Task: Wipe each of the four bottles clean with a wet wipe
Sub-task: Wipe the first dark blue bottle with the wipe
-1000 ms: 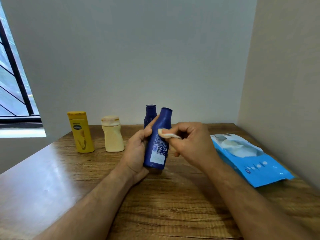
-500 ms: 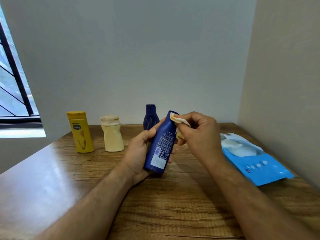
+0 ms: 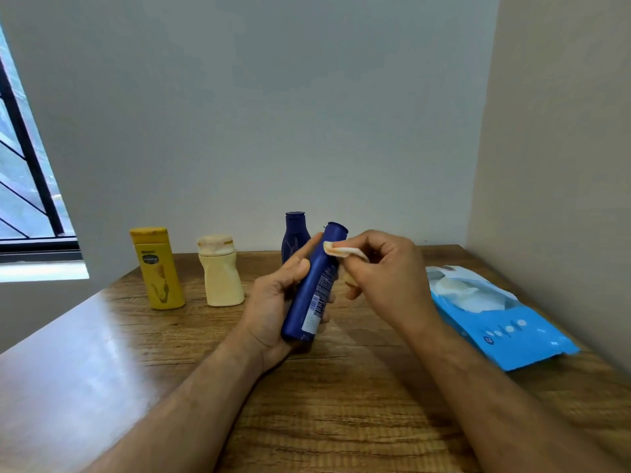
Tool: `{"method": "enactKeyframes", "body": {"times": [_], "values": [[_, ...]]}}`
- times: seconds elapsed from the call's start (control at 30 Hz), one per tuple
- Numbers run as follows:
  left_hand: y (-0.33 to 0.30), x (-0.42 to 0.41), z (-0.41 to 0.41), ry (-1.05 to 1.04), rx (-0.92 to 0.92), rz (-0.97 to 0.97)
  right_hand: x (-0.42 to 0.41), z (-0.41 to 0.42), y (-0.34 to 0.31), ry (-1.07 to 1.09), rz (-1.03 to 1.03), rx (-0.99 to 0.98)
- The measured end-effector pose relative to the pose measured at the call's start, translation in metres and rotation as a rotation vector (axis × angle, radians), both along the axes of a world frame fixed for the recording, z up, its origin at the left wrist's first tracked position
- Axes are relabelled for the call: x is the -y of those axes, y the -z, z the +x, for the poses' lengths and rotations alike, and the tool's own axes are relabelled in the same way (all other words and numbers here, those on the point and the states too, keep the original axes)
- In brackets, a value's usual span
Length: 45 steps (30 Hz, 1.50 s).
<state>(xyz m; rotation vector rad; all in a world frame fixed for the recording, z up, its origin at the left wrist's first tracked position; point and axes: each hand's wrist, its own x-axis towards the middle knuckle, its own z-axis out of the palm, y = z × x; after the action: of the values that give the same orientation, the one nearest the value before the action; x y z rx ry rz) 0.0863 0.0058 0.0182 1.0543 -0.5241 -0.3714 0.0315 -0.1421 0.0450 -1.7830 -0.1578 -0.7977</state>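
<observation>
Nearest, two bare forearms reach over the wooden desk (image 3: 341, 397). The left hand (image 3: 273, 308) grips the blue bottle (image 3: 312, 288) with its fingers curled round the lower body and the thumb along the side; the bottle is tilted with its cap to the upper right. The right hand (image 3: 386, 278) pinches a folded wipe (image 3: 343, 250) between thumb and fingers and presses it on the bottle just under the cap. To the right, the blue wipe pack (image 3: 512, 329) lies flat on the desk near the side wall. Behind the hands, a dark bottle (image 3: 293, 233) stands upright, and the left hand and the blue bottle partly hide it. Further left, well apart from the hands, the cream bottle (image 3: 220, 271) and the yellow bottle (image 3: 157, 268) stand side by side near the back wall. A window (image 3: 24, 186) is at the far left.
</observation>
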Motion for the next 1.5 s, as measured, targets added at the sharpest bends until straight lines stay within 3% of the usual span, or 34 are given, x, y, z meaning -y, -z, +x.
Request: {"method": "enactKeyframes", "body": {"times": [0.13, 0.23, 0.33, 0.63, 0.73, 0.8, 0.9, 1.07, 1.17, 1.4, 1.5], "values": [[0.0, 0.001, -0.003, 0.028, -0.023, -0.038, -0.002, -0.002, 0.001, -0.098, 0.009, -0.033], [-0.001, 0.0, 0.0, -0.039, -0.057, -0.155, -0.007, -0.004, 0.005, -0.274, -0.149, -0.185], [-0.002, -0.002, 0.0, -0.146, -0.01, -0.151, -0.011, -0.004, 0.008, -0.369, -0.301, -0.318], [0.0, 0.001, -0.004, -0.168, 0.094, -0.05, -0.006, 0.002, 0.004, -0.03, -0.055, 0.071], [-0.002, -0.002, -0.005, -0.213, 0.092, -0.09, -0.007, 0.0, 0.007, -0.155, -0.143, 0.038], [-0.006, -0.006, -0.005, -0.257, 0.078, -0.113, -0.008, -0.001, 0.01, -0.233, -0.308, 0.043], [-0.008, -0.009, -0.003, -0.277, 0.087, -0.139, -0.01, 0.0, 0.014, -0.203, -0.482, 0.135], [-0.007, -0.006, -0.001, -0.26, 0.107, -0.076, -0.012, 0.002, 0.009, -0.023, -0.196, 0.255], [-0.005, -0.002, -0.001, -0.221, 0.108, -0.069, -0.008, 0.002, 0.006, 0.0, -0.13, 0.25], [-0.012, -0.009, 0.004, -0.341, -0.071, -0.25, -0.01, 0.005, 0.015, -0.195, -0.501, 0.113], [-0.01, -0.008, 0.003, -0.338, -0.061, -0.237, -0.008, 0.005, 0.015, -0.176, -0.507, 0.132]]}}
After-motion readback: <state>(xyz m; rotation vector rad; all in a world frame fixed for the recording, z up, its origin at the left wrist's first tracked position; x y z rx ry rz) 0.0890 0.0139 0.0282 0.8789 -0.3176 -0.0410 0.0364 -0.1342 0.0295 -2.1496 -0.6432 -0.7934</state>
